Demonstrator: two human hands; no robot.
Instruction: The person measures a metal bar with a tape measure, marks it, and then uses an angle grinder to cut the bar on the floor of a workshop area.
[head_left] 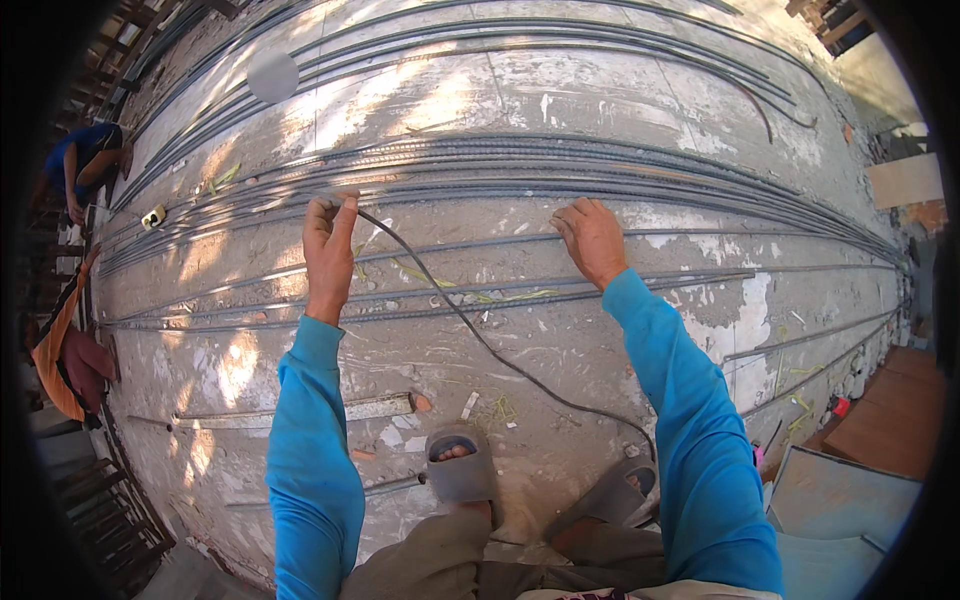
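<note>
My left hand pinches one end of a thin, dark, cable-like length. It sags in a curve from my fingers down to the right and passes behind my right forearm. Whether it is a cable or a bent rod I cannot make out. My right hand hovers off to the right, its fingers curled inward over a single steel bar. Anything between those fingertips is hidden. Beyond both hands a bundle of ribbed rebar runs across the dusty concrete floor.
More long bars lie farther back. Nearer are loose bars and a pale flat strip. Two people, one in blue and one with an orange sleeve, crouch at the left edge. Brown boards stand at the right.
</note>
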